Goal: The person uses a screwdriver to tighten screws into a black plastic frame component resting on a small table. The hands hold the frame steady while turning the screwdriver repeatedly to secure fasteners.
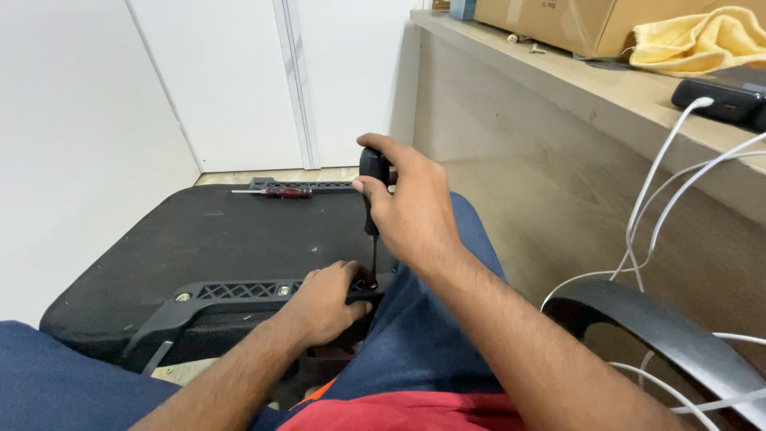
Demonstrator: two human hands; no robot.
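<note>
Screwdriver with a black handle and a thin dark shaft (373, 199) stands upright in the right hand (415, 211), whose fingers are wrapped closed around the handle top. Its tip points down into the black plastic bracket with a lattice pattern (239, 291), just beside the left hand (323, 303). The left hand's fingers are curled and pressed on the right end of this bracket, right under the shaft. Two silver screw heads sit in the bracket, to the left of the left fingers. The bracket lies on the black fabric-covered chair seat underside (199, 239). Beyond the fingers, at the far edge of the seat, a second screwdriver with a red and black handle (275, 192) lies beside another black bracket (307, 185). To the right of the right hand, white cables (654, 215) hang from the wooden shelf (574, 80), and a curved black armrest (654, 319) is below them.
</note>
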